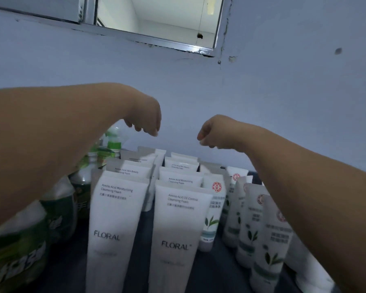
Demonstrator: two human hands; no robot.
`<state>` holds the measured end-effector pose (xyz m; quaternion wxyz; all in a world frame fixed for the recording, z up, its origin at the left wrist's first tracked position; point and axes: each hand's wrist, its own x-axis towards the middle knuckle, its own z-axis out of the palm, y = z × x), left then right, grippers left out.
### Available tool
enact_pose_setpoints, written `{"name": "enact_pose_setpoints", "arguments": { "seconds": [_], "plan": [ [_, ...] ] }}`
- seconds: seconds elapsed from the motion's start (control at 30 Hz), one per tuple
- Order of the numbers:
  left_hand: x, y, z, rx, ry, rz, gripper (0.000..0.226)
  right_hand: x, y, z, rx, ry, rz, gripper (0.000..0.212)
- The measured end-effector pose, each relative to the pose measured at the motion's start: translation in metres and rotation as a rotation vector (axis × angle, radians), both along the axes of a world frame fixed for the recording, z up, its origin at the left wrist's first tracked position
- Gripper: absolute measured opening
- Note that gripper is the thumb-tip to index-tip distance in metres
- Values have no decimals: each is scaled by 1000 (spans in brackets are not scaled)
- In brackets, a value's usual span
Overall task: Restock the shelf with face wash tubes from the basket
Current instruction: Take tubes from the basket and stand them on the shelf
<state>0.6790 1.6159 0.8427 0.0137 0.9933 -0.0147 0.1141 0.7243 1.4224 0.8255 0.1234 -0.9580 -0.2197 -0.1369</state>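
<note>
White FLORAL face wash tubes stand upright in two rows on the dark shelf [211, 273]; the front left tube [112, 225] and the front right tube [178, 233] are nearest. My left hand [145, 119] hovers above the back of the left row, fingers curled down, holding nothing. Over the back of the right row my right hand [211, 134] hangs with its fingers curled in and nothing in it. Neither hand touches a tube. The basket is out of view.
White tubes with green leaf prints [266, 240] stand in rows at the right. Green bottles [23, 246] crowd the left side under my left forearm. A pale wall rises behind the shelf, with a window frame [156, 42] high up.
</note>
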Motion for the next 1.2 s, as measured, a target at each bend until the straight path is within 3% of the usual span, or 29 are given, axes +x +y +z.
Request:
{"name": "enact_pose_setpoints", "arguments": {
  "seconds": [0.3,0.5,0.87,1.07,1.2],
  "plan": [
    [-69,-76,16,-169,-161,-149,22,-63,-83,7,46,-7,-4,17],
    [-99,-145,6,-317,-237,-255,22,-95,-136,-1,2,92,22,16],
    [-117,-205,-53,-547,-340,-100,32,-123,-163,-39,-156,1,91,26],
    [-125,-211,-101,-651,-294,-3,39,-112,-170,-51,-150,-102,90,35],
    [-128,-215,-145,-715,-171,64,25,-103,-171,-61,-152,-73,104,24]
  ]
}}
